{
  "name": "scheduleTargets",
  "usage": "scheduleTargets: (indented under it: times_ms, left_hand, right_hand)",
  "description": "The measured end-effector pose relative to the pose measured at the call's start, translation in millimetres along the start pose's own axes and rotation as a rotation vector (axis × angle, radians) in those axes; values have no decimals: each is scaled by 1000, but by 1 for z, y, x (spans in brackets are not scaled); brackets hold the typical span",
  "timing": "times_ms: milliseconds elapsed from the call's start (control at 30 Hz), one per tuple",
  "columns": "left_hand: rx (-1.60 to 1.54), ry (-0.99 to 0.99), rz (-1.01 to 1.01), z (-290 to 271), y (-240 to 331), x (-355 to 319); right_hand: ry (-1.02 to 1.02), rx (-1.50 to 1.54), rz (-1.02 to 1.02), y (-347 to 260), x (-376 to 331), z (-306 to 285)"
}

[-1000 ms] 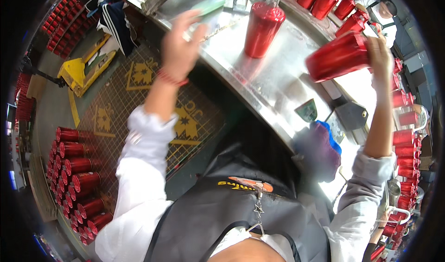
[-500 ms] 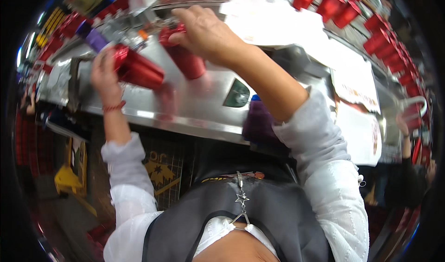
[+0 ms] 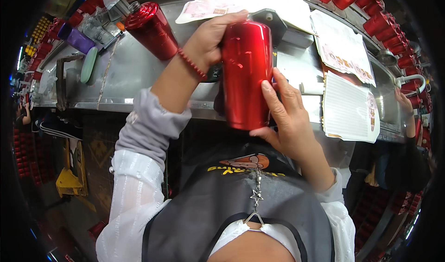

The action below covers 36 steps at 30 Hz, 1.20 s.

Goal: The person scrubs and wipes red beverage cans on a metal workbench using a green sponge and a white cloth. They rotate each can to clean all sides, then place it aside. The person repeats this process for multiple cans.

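A shiny red metallic tumbler (image 3: 248, 76) is held up in front of me, roughly upright over the bench's front edge. My left hand (image 3: 211, 37), wearing a red bead bracelet, grips it near its upper end; some of its fingers are hidden behind. On the tumbler's lower right side rest the fingers of my right hand (image 3: 287, 116), with the thumb by its bottom edge. Beyond my left forearm, a second red tumbler (image 3: 155, 32) stands on the metal bench (image 3: 134, 79), with a small metal fitting on top.
A purple cup (image 3: 76, 38) and a pale green oval piece (image 3: 89, 65) lie at the left. Printed white sheets (image 3: 259, 2) cover the back, with more sheets (image 3: 350, 107) at the right. Red tumblers (image 3: 382, 25) line the far right. Behind my hands sits a dark block-shaped device (image 3: 273, 23).
My left hand has moved right to the middle with a tumbler. My right hand has left the top of the other tumbler and come down to the held one. The view has shifted.
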<state>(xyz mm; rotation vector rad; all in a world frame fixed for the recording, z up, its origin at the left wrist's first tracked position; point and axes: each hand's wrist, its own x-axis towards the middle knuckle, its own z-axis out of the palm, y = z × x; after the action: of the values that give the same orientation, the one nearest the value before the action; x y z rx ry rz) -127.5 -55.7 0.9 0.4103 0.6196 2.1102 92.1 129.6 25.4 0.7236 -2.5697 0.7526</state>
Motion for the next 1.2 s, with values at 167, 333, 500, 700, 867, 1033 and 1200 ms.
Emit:
scheduleTargets:
  times_ms: [167, 333, 500, 700, 867, 1033, 1200]
  left_hand:
    - [240, 435, -16, 25, -23, 42]
    - [331, 463, 8, 22, -22, 59]
    - [170, 116, -115, 4, -5, 56]
    - [251, 108, 38, -15, -7, 31]
    - [556, 483, 344, 34, -42, 25]
    - [1071, 542, 775, 90, -82, -1]
    - [1571, 69, 597, 137, -151, -14]
  right_hand:
    - [96, -59, 66, 25, -19, 3]
    - [155, -24, 106, 39, -21, 6]
    - [168, 58, 123, 55, -26, 18]
    - [177, -174, 269, 99, -83, -65]
    - [-10, -404, 434, 137, -142, -112]
    - [-326, -155, 485, 111, -148, -118]
    - [-222, -154, 446, 105, -164, -113]
